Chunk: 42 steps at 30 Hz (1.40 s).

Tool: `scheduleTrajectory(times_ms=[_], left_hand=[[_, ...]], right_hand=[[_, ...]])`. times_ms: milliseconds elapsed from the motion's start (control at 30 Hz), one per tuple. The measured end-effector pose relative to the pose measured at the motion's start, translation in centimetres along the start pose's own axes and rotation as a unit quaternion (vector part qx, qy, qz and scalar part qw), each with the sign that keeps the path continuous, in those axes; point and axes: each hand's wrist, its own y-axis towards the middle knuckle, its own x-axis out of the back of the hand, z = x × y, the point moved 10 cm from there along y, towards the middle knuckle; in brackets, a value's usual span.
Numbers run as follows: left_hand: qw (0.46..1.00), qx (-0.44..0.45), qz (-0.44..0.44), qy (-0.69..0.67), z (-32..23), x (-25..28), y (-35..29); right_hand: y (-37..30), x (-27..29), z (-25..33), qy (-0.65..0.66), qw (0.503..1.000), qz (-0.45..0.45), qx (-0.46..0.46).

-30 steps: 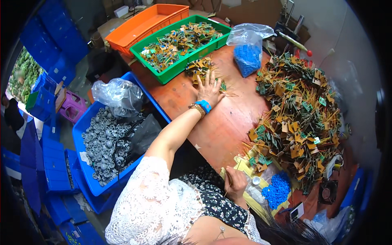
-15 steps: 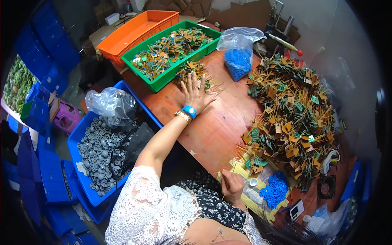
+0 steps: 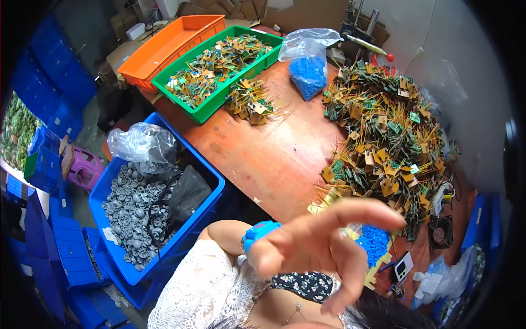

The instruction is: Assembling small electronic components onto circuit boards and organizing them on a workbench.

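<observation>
Left hand [image 3: 307,247] open, right hand hidden, the blue pieces [image 3: 375,245] lie toward the table's [image 3: 274,170] near edge, probably for reach.

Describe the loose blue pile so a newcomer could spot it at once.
On the reddish table, find the big mound of circuit boards along its right side. Just below that mound in the picture, partly behind the left hand, lies a pile of small blue pieces. Unlike the similar blue pieces in the clear bag farther back, these lie loose.
</observation>
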Motion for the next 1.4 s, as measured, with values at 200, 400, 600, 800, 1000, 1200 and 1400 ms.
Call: scheduleTrajectory(times_ms=[200,400,600,800,1000,1200,1400], left_hand=[[0.936,-0.021,-0.145,-0.319,3.7,-1.7,-3.3],[0.982,-0.019,-0.051,-0.183,2.9,-3.1,-2.2],[0.998,-0.024,0.048,0.011,2.0,-5.3,-1.3],[0.909,-0.075,-0.306,0.275,-6.7,10.3,-7.9],[0.794,-0.096,-0.596,0.067,-13.7,26.1,-20.1],[0.745,-0.055,-0.615,0.252,-17.3,30.6,-21.2],[0.484,-0.012,-0.528,0.698,-15.2,29.3,-26.0]], right_hand=[[-0.8,-0.2,-0.6,-0.011,0.999,-0.038,-0.004],[-1.0,0.3,-1.0,0.011,0.999,-0.037,-0.021],[-1.0,-0.7,-0.4,0.006,1.000,-0.026,0.001],[-1.0,-0.1,0.1,0.011,1.000,-0.001,0.009],[-1.0,-0.3,0.2,-0.013,1.000,-0.011,0.021],[-0.7,-0.2,0.6,-0.009,1.000,-0.008,0.012],[-1.1,-0.3,0.2,-0.032,0.999,-0.011,0.016]])
